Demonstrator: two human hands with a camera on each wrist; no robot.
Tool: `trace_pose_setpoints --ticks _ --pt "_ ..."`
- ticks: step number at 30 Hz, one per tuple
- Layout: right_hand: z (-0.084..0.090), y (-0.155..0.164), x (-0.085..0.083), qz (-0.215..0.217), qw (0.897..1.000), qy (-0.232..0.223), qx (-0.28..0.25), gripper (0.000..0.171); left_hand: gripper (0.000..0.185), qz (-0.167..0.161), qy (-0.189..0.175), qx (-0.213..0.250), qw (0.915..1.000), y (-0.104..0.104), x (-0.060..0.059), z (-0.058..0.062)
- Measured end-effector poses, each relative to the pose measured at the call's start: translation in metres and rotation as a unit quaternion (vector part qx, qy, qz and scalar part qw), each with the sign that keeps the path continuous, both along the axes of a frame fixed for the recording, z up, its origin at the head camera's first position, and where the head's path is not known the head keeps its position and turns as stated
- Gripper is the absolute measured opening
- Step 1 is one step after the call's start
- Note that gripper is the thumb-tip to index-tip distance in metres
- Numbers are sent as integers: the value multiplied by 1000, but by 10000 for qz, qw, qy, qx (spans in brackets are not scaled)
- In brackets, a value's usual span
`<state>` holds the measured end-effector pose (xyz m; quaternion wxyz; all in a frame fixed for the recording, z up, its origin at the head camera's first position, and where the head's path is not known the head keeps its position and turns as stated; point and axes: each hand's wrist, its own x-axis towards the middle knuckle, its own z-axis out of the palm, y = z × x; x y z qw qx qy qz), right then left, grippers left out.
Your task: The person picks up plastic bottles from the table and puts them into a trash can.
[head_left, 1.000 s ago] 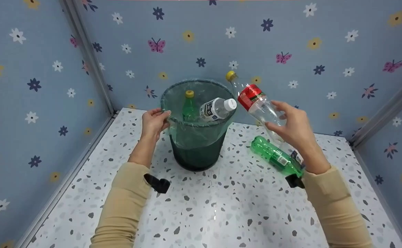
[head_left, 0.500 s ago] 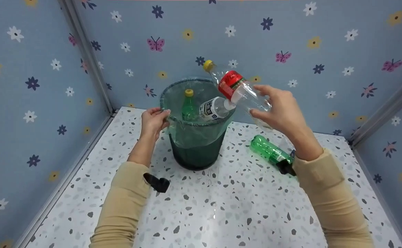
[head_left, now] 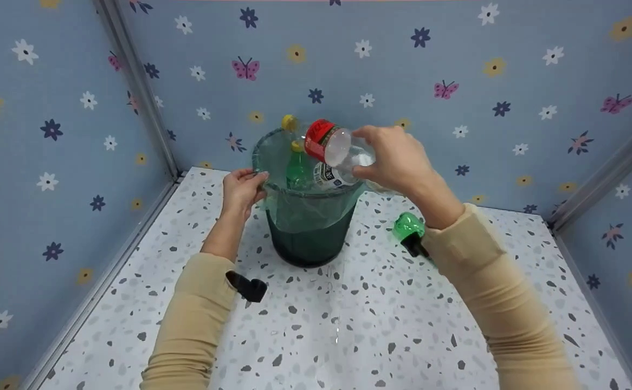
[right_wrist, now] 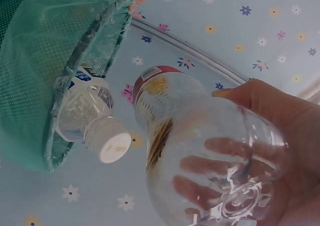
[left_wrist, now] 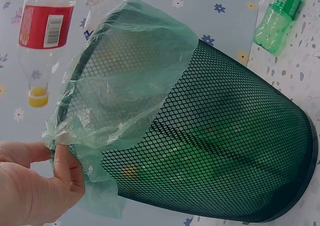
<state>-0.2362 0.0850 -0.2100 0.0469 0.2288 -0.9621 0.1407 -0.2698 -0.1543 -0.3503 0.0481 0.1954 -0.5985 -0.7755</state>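
Observation:
My left hand [head_left: 243,192] pinches the green plastic bag [head_left: 313,211] at the left rim of a dark mesh wastebasket [left_wrist: 215,151], which the bag lines. My right hand [head_left: 400,162] grips a clear plastic bottle [head_left: 321,141] near its base. This bottle has a red label and a yellow cap [left_wrist: 38,97]; it lies tilted over the basket's opening, cap end pointing left. Inside the basket stands a green bottle [head_left: 296,172] with a yellow cap. Beside it leans a clear bottle [right_wrist: 87,108] with a white cap, its neck sticking out past the rim.
Another green bottle [head_left: 407,225] lies on the speckled floor [head_left: 294,325] right of the basket, partly hidden by my right forearm. Behind the basket rises a blue flowered wall [head_left: 375,49], and a further panel [head_left: 50,162] stands at the left.
My right hand has carried the red-labelled bottle leftward, from beside the basket to over its opening, tipping it closer to level. My left hand has stayed at the rim.

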Motion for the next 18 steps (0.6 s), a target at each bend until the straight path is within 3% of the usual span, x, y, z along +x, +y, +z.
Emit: trace_pose_setpoints --ticks 11,18 --pt "-6 -43 -7 91 9930 368 1121 50 40 101 -86 -118 9998 1 -2 1" --pt "-17 -64 -15 127 9854 182 1687 50 41 108 -80 -141 9998 1 -2 0"
